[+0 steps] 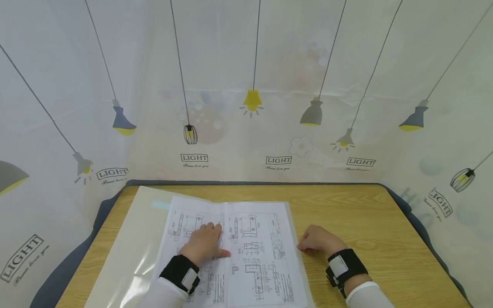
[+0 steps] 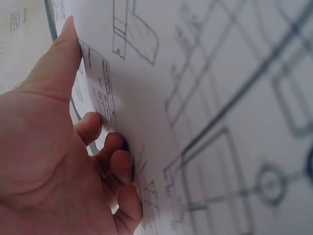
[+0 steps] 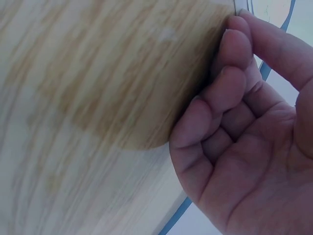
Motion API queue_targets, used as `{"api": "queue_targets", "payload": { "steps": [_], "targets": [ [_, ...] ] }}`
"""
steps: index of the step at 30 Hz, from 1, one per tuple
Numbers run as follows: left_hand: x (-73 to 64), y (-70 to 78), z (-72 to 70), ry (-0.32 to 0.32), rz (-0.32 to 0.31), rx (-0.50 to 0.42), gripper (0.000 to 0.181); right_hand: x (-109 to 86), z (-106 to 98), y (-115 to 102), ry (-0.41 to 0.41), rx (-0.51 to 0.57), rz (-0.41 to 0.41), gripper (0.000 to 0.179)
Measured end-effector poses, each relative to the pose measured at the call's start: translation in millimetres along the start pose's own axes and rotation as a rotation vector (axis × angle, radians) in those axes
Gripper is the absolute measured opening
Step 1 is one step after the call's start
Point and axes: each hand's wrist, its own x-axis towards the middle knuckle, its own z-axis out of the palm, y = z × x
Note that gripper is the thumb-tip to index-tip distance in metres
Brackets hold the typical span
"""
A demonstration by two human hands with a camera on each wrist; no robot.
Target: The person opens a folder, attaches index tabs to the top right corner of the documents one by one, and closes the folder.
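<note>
One open drawing folder [image 1: 265, 248] had the wooden table [image 1: 385, 231] beneath it. Your left hand [image 1: 203, 244], thumb spread wide, rested on its left page [image 1: 181, 209], presumably to steady it; your right hand [image 1: 320, 239], narrowly curled, seemed to pinch its right edge, perhaps for control.

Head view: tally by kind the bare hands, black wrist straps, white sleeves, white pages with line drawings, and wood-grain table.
Bare left hand and right hand: 2
Black wrist straps: 2
White sleeves: 2
White pages with line drawings: 2
Wood-grain table: 1
Total: 9
</note>
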Motion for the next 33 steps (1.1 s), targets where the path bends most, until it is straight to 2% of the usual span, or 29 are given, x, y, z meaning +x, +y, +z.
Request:
{"api": "queue_targets", "payload": {
  "steps": [10,15,20,22,25,29,33],
  "targets": [
    [12.0,-2.3,11.7,-0.006,0.01,0.024,0.092,-4.7,4,8,0.048,-0.034,-0.028,0.023],
    [15.4,-1.6,13.5,-0.007,0.013,0.021,0.091,-12.4,11,11,0.117,-0.025,-0.042,0.02],
    [15.0,0.0,12.3,-0.013,0.005,0.005,0.091,-28.7,20,-1,0.222,-0.084,-0.101,0.023],
    [14.4,0.6,11.3,-0.016,0.009,0.001,0.091,-40.4,24,-11,0.245,-0.118,-0.152,0.024],
    [13.0,1.0,9.2,-0.012,0.01,0.003,0.089,-61.2,35,-31,0.22,-0.155,-0.272,0.019],
    [11.2,0.7,7.2,-0.006,0.002,0.006,0.088,-86.2,55,-50,0.104,-0.215,-0.46,0.016],
    [10.2,-0.2,9.3,-0.007,0.009,-0.007,0.087,-100.9,80,-57,0.008,-0.304,-0.659,0.029]
  ]
}}
